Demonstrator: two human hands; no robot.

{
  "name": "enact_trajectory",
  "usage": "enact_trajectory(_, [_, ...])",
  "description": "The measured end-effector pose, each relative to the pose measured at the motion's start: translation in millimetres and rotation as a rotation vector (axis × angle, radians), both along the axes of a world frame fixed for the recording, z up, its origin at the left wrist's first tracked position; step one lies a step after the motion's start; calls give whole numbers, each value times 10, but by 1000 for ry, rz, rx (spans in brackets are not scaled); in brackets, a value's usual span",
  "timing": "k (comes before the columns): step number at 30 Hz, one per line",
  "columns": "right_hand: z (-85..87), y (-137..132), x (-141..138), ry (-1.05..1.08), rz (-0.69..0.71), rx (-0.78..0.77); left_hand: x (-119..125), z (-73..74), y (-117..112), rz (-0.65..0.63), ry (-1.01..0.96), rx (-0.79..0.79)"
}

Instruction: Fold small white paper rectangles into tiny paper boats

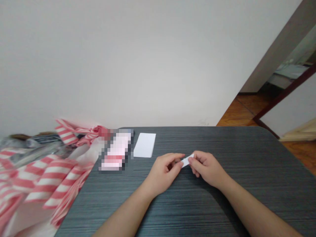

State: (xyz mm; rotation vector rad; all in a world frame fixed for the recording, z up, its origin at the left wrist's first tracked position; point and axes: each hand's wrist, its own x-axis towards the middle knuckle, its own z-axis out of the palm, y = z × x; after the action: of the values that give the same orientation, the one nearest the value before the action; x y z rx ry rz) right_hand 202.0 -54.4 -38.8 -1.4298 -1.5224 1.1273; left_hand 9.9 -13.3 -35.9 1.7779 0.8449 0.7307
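Note:
A small white piece of paper (187, 161), narrow and apparently folded, is held above the dark table between my two hands. My right hand (209, 168) pinches its right end, thumb on top and the other fingers curled beneath. At the left end, the thumb of my left hand (165, 172) presses on the paper, with the index finger stretched along the far side; the fingers underneath are partly hidden. A stack of white paper sheets (144, 145) lies flat beyond my left hand.
A pixelated phone-like object (117, 149) lies left of the sheets on the dark wood-grain table (247, 158). Red-and-white striped cloth (53, 177) is heaped beside the table's left edge. A pale wall (158, 65) rises behind; a doorway opens at right.

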Motion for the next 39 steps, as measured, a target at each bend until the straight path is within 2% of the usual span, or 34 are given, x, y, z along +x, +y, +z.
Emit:
enact_trajectory(2, [-1, 8, -13, 12, 8, -15, -11, 29, 3, -70, 85, 97])
enact_trajectory(5, [0, 19, -29, 37, 17, -25, -20, 44, 6, -95, 162, 161])
enact_trajectory(16, [-30, 8, -58, 125, 90, -21, -11, 57, 0, -112, 167, 155])
enact_trajectory(26, [-9, 6, -70, 72, 91, 12, -19, 68, -7, -141, 159, 140])
enact_trajectory(39, [18, 2, -83, -183, 93, 136, -14, -9, -8, -68, 173, 237])
